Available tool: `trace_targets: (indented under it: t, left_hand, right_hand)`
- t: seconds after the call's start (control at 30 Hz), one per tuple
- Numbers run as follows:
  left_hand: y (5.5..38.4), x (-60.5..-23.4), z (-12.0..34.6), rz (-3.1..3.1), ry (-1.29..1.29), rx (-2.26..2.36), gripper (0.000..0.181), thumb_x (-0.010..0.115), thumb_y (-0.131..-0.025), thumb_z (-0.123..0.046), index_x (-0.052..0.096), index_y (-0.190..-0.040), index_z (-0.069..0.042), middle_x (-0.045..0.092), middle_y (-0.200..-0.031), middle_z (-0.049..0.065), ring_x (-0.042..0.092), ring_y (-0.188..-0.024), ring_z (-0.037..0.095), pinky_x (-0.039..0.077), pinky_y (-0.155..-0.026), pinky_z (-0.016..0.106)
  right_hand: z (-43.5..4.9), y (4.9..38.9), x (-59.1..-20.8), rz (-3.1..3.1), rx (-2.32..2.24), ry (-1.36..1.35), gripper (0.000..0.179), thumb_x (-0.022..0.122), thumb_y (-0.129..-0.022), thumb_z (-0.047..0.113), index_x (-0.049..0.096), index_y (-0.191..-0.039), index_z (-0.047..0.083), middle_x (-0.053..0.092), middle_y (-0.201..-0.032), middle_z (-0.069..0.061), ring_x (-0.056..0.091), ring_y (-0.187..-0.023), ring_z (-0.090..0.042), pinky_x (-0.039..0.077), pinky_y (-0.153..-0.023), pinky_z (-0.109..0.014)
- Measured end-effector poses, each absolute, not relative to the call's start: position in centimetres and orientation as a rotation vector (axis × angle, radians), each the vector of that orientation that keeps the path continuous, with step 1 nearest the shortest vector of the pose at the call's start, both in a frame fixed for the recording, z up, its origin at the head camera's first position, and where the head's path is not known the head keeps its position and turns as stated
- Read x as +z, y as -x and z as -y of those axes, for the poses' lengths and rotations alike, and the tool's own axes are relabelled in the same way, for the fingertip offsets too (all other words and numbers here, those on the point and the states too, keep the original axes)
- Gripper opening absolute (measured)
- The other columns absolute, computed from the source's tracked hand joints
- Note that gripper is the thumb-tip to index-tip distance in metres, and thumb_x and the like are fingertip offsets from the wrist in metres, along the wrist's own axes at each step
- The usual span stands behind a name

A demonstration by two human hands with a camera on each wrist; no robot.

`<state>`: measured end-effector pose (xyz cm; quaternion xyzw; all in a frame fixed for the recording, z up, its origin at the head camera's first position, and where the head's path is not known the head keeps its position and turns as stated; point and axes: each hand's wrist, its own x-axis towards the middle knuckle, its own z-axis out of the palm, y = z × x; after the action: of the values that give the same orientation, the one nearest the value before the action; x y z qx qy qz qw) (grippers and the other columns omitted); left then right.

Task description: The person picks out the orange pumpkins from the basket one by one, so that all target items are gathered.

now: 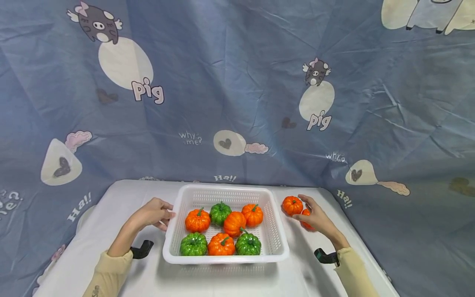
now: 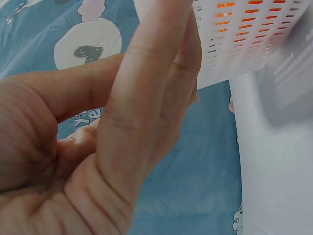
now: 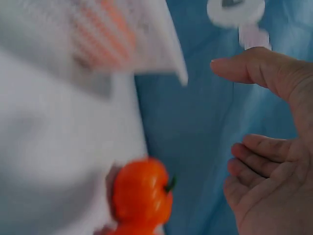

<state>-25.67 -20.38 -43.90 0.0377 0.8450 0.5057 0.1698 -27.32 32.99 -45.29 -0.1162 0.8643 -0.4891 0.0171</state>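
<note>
The person's right hand is spread wide over the right side of the desk, thumb well away from the fingers and gripping nothing. The nearer orange pumpkin sits just left of that gap, outside the basket; contact cannot be told. It is squat and round, with no clear long axis, and in the right wrist view its stem points toward the hand's side. A second orange pumpkin lies partly hidden beneath the hand, its stem out of sight. The basket's long axis runs left to right, and the left hand, fingers extended, meets its left rim. Inside are three green pumpkins and four orange ones, of which the tipped middle pumpkin aims its stem toward the person's side and slightly right.
</note>
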Motion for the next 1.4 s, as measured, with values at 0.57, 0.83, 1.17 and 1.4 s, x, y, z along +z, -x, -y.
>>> trace_targets:
  t: [0.57,0.83,1.17,1.4]
  left_hand:
    - [25.5,-43.7,20.2,-2.421,-0.096,1.425,0.046,0.057,-0.094,-0.002,0.043,-0.131,0.022,0.069,-0.091,0.021,0.070,-0.070,0.022,0.062,-0.061,0.035]
    - [25.4,-43.9,20.2,-2.423,-0.110,1.439,0.047,0.058,-0.092,-0.001,0.044,-0.130,0.022,0.070,-0.087,0.017,0.068,-0.067,0.019,0.062,-0.060,0.035]
    - [25.4,-44.1,20.3,-2.439,-0.087,1.431,0.044,0.058,-0.092,-0.001,0.047,-0.129,0.020,0.070,-0.084,0.014,0.068,-0.066,0.020,0.062,-0.059,0.035]
    - [25.3,-44.1,20.1,-2.462,-0.092,1.425,0.042,0.059,-0.092,-0.002,0.050,-0.127,0.019,0.070,-0.082,0.013,0.068,-0.065,0.020,0.062,-0.058,0.035]
  right_hand:
    - [-22.3,26.3,-41.8,-2.489,-1.129,0.790,0.071,0.076,-0.081,0.018,0.042,-0.140,-0.004,0.046,-0.142,-0.022,0.040,-0.135,-0.042,0.032,-0.115,-0.054]
    - [-18.7,26.7,-42.9,-2.492,-0.887,0.766,0.074,0.078,-0.079,0.023,0.044,-0.140,-0.001,0.049,-0.140,-0.020,0.047,-0.130,-0.037,0.041,-0.109,-0.053]
    - [-15.8,27.9,-44.1,-2.536,-0.672,0.835,0.083,0.081,-0.075,0.022,0.040,-0.141,-0.007,0.049,-0.139,-0.018,0.049,-0.127,-0.032,0.043,-0.108,-0.046]
    - [-14.1,28.4,-45.5,-2.550,-0.594,0.753,0.084,0.084,-0.073,0.023,0.040,-0.139,-0.003,0.054,-0.129,-0.011,0.054,-0.118,-0.024,0.047,-0.103,-0.039]
